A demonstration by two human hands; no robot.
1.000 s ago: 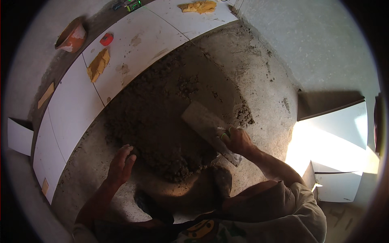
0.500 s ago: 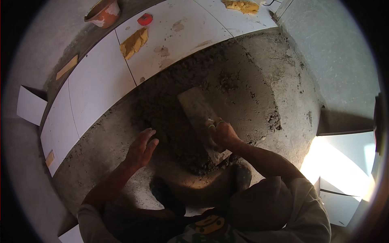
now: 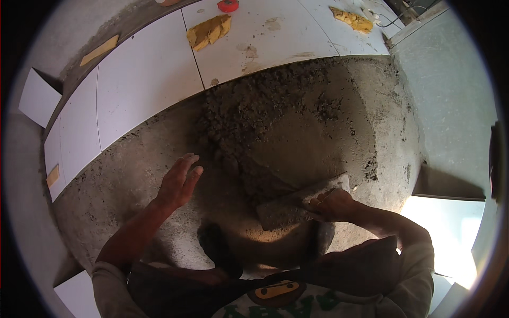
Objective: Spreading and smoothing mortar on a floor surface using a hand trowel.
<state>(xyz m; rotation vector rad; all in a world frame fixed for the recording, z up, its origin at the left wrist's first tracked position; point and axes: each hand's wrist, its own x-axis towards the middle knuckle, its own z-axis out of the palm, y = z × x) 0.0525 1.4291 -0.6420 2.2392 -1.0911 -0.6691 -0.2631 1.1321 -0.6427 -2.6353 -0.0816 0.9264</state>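
So the right hand (image 3: 333, 205) is gripping a long, flat, grey rectangular metal trowel (image 3: 282, 213), fingers curling around the handle, which the hand is mostly hiding. The trowel is sitting at the near edge of a wide, wet, dark grey patch of mortar (image 3: 307, 146) and slanting, its right end pointing farther from the body. Can't really tell how hard the blade is pressing. The mortar's middle is looking pretty smooth, while its left side is staying lumpy. The left hand (image 3: 179, 184) is hanging over the bare grey concrete floor (image 3: 132, 172), fingers loose, holding nothing. Beyond the mortar, a row of large white rectangular tiles (image 3: 148, 77) is running across, with two crumpled yellow pieces (image 3: 209, 33) and a small round red object (image 3: 228, 6) lying on top.
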